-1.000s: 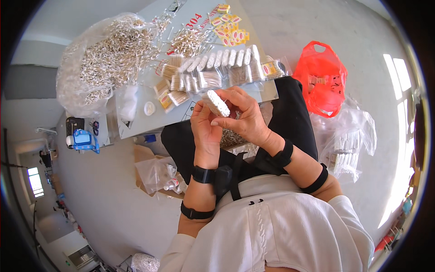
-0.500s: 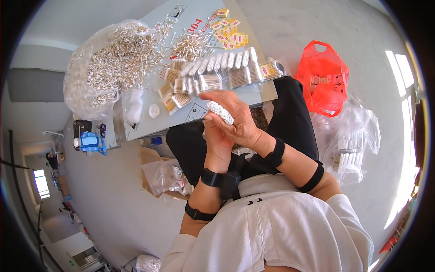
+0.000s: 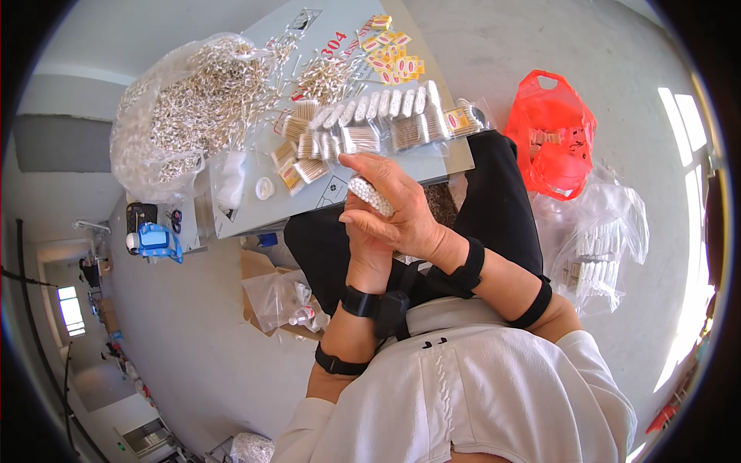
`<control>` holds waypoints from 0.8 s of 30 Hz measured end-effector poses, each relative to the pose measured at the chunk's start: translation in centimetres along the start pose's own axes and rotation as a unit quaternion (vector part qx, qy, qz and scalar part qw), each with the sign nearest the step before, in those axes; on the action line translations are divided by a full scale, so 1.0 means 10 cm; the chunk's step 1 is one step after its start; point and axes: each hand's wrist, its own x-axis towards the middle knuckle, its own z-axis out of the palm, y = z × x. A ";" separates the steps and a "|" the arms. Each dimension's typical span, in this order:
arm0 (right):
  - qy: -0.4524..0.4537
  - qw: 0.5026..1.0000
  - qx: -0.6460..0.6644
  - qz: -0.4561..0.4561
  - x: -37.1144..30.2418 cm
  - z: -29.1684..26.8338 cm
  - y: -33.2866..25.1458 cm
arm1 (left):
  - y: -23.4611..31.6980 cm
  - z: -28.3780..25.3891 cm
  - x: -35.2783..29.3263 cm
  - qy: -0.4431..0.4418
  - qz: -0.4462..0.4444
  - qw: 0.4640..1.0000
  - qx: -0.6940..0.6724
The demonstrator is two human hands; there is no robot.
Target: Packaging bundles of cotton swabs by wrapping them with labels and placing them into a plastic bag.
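Just off the table's near edge, my two hands come together around a tight bundle of cotton swabs (image 3: pixel 370 196), its white tips facing up. My right hand (image 3: pixel 405 208) is closed about the bundle from the right, thumb on the near side and fingers over the far side. Beneath and behind it, my left hand (image 3: pixel 368 251) cups the same bundle from the left; most of its fingers are hidden by the right hand. Beyond the hands, packed swab bundles (image 3: pixel 359 140) lie in clear bags, with a row of white-tipped packs (image 3: pixel 384 103) on top.
A big clear bag of loose swabs (image 3: pixel 204 108) fills the table's left, with a loose heap (image 3: pixel 324 81) beside it. Yellow-and-white cards (image 3: pixel 394 60) lie at the back. A red plastic bag (image 3: pixel 557 147) and clear bags of packs (image 3: pixel 594 255) sit right; an open carton (image 3: pixel 255 305) stands below.
My right hand has turned and shifted slightly left over the bundle, covering more of it. The bundle's white tips have moved a little left. The things on the table stay in place.
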 end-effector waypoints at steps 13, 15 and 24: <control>-0.008 0.995 0.061 0.076 -0.03 0.02 -0.04 | 0.01 -0.04 0.03 -0.016 0.017 1.000 0.003; -0.007 0.995 0.064 0.079 -0.03 0.03 -0.03 | 0.00 -0.03 0.07 -0.018 0.019 1.000 0.004; -0.018 0.990 0.089 0.103 -0.04 0.01 -0.02 | 0.00 -0.03 0.15 -0.029 0.030 0.999 0.008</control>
